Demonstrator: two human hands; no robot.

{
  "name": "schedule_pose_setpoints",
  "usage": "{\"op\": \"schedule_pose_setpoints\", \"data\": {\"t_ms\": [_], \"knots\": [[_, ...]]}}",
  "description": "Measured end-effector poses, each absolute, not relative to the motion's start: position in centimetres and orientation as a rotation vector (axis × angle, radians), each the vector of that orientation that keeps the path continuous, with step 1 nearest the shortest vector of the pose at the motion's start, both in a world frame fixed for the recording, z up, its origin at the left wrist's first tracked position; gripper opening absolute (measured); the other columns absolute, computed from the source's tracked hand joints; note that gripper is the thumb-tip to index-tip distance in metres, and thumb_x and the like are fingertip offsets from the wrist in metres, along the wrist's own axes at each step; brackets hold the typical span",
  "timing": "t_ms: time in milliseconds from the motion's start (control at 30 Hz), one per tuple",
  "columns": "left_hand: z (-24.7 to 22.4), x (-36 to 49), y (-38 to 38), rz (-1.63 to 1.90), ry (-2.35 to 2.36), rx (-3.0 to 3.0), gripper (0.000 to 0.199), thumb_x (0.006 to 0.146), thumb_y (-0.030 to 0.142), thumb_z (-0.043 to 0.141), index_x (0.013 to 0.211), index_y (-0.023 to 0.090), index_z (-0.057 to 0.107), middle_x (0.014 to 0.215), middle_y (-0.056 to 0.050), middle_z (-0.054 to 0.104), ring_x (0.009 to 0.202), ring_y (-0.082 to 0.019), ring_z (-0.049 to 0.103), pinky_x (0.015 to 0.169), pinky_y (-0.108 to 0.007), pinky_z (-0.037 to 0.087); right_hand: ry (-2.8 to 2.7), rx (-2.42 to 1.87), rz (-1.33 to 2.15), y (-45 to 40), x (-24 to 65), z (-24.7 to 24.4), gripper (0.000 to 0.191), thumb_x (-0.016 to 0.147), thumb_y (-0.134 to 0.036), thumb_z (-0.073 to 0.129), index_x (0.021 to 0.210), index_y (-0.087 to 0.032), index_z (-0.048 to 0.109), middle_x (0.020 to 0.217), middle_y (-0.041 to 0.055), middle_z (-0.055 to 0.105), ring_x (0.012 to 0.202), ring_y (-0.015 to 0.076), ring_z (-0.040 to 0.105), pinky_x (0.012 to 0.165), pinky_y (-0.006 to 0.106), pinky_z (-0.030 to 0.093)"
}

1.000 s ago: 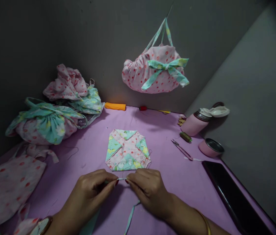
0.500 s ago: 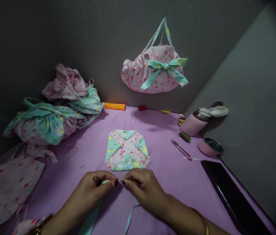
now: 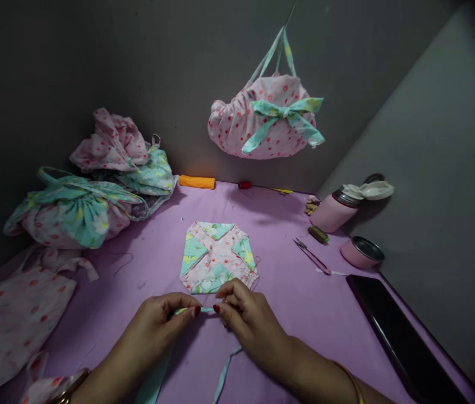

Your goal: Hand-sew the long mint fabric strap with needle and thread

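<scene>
A narrow mint-green fabric strip (image 3: 207, 310) runs between my two hands. My left hand (image 3: 165, 317) is closed, pinching the strip between thumb and fingers; a wider length of the strip hangs below the wrist. On the other side, my right hand (image 3: 252, 325) has its thumb against the strip and its index finger lifted, the other fingers curled in behind. A thin tail of the strip comes out beneath this hand. Just beyond the hands lies a flat fabric piece (image 3: 220, 258) with pink dotted and mint floral cloth, its corners folded in, with loose thread at its right side.
Cloth pouches (image 3: 81, 219) are heaped at left, with a dotted fabric piece (image 3: 18, 320) nearer. A pink pouch (image 3: 275, 132) hangs on the wall. At right are thread snips (image 3: 313, 258), a green thread spool (image 3: 318, 234), a pink flask (image 3: 335, 212), its cup (image 3: 361, 252) and a phone (image 3: 397, 336).
My right index finger has risen off the strip, and the right thumb has moved slightly right. More of the strip shows between the hands. The left hand has shifted slightly left.
</scene>
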State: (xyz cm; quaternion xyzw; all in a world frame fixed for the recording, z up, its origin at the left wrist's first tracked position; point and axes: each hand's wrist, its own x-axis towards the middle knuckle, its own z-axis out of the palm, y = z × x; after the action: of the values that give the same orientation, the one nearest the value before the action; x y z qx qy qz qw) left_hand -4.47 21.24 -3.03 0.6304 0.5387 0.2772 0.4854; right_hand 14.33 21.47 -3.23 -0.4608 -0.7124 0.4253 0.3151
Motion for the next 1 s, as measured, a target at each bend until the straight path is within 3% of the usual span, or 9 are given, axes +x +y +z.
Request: {"op": "schedule_pose_setpoints", "data": {"t_ms": [133, 267, 433, 567, 733, 867, 1000], "knots": [[-3.03, -4.56, 21.32, 0.683, 1.333, 1.563, 0.021, 0.077, 0.029, 0.051, 0.079, 0.016, 0.068, 0.068, -0.003, 0.070, 0.062, -0.018, 0.061, 0.056, -0.025, 0.045, -1.783, -1.210, 1.217, 21.98, 14.64, -3.42, 0.017, 0.084, -0.022, 0.049, 0.072, -0.015, 0.058, 0.058, -0.0026, 0.050, 0.053, 0.0087, 0.045, 0.050, 0.019, 0.034], [-3.24, -4.70, 21.48, 0.667, 1.335, 1.557, 0.023, 0.078, 0.031, 0.050, 0.081, 0.017, 0.068, 0.070, -0.003, 0.069, 0.064, -0.019, 0.061, 0.059, -0.026, 0.045, -1.814, -1.219, 1.168, 21.96, 14.72, -3.26, 0.010, 0.084, -0.023, 0.051, 0.082, -0.016, 0.059, 0.058, -0.0042, 0.048, 0.052, 0.0079, 0.042, 0.049, 0.019, 0.031], [-3.59, -4.80, 21.48, 0.626, 1.342, 1.538, 0.024, 0.078, 0.032, 0.050, 0.082, 0.016, 0.068, 0.070, -0.002, 0.068, 0.065, -0.019, 0.059, 0.059, -0.025, 0.044, -1.930, -1.210, 1.048, 21.86, 14.60, -3.16, 0.018, 0.087, -0.022, 0.045, 0.073, -0.016, 0.054, 0.063, -0.0024, 0.050, 0.058, 0.0090, 0.045, 0.054, 0.020, 0.032], [-3.36, -4.69, 21.36, 0.643, 1.347, 1.522, 0.023, 0.078, 0.032, 0.051, 0.080, 0.016, 0.068, 0.069, -0.002, 0.068, 0.064, -0.018, 0.059, 0.057, -0.024, 0.044, -1.864, -1.245, 1.009, 22.24, 14.83, -3.17, 0.016, 0.088, -0.022, 0.043, 0.077, -0.016, 0.054, 0.064, -0.0022, 0.049, 0.059, 0.0093, 0.044, 0.055, 0.020, 0.032], [-2.96, -4.51, 21.25, 0.666, 1.279, 1.533, 0.020, 0.078, 0.028, 0.051, 0.079, 0.017, 0.068, 0.074, -0.003, 0.070, 0.069, -0.018, 0.062, 0.062, -0.025, 0.046, -1.888, -1.219, 1.143, 22.01, 14.71, -3.32, 0.014, 0.082, -0.027, 0.054, 0.089, -0.017, 0.059, 0.051, -0.0072, 0.032, 0.047, 0.0076, 0.030, 0.046, 0.020, 0.027], [-3.03, -4.51, 21.07, 0.665, 1.254, 1.565, 0.020, 0.080, 0.026, 0.050, 0.079, 0.018, 0.068, 0.073, -0.002, 0.071, 0.068, -0.018, 0.062, 0.061, -0.024, 0.046, -1.945, -1.200, 1.208, 21.65, 14.54, -3.45, 0.021, 0.075, -0.030, 0.063, 0.092, -0.018, 0.061, 0.053, -0.0072, 0.032, 0.047, 0.0074, 0.030, 0.045, 0.020, 0.026], [-3.26, -4.59, 21.01, 0.636, 1.271, 1.638, 0.021, 0.081, 0.027, 0.050, 0.081, 0.019, 0.069, 0.072, -0.001, 0.070, 0.066, -0.018, 0.061, 0.059, -0.023, 0.045, -1.936, -1.186, 1.134, 21.63, 14.56, -3.09, 0.014, 0.086, -0.027, 0.048, 0.090, -0.017, 0.057, 0.056, -0.0055, 0.039, 0.049, 0.0081, 0.036, 0.047, 0.021, 0.029]]}}
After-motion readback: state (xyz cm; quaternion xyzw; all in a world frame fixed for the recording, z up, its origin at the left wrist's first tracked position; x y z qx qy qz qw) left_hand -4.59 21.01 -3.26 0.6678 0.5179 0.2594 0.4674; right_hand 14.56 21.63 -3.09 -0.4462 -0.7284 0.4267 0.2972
